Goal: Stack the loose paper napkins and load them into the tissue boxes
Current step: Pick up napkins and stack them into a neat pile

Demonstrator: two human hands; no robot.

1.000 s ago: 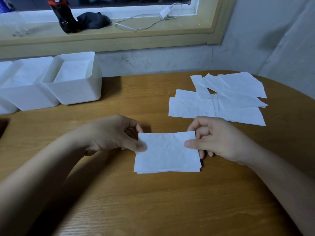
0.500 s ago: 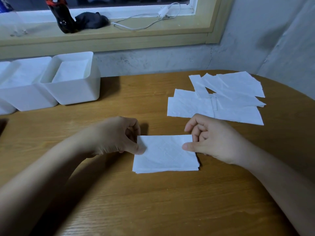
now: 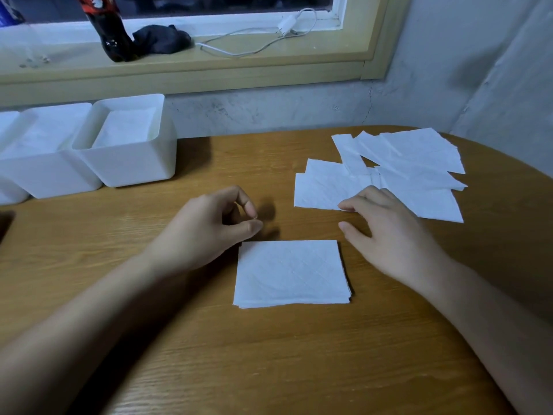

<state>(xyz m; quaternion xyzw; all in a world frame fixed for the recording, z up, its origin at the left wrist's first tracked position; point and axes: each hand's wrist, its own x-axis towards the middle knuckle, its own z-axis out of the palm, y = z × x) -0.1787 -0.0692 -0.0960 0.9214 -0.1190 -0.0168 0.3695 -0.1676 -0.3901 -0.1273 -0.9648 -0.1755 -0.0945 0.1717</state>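
The square-edged napkin stack lies on the bench. The left hand, loosely curled and empty, is beside its far corner; the right hand, spread, touches the loose napkins' near edge.

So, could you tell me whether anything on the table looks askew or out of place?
The loose napkins at the far right lie scattered, overlapping at different angles, unlike the squared stack near the front. The right hand touches their near edge. Nothing looks spilled or torn.

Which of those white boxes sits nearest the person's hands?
The rightmost tissue box, closest to the left hand; the middle box and the cropped box lie farther left.
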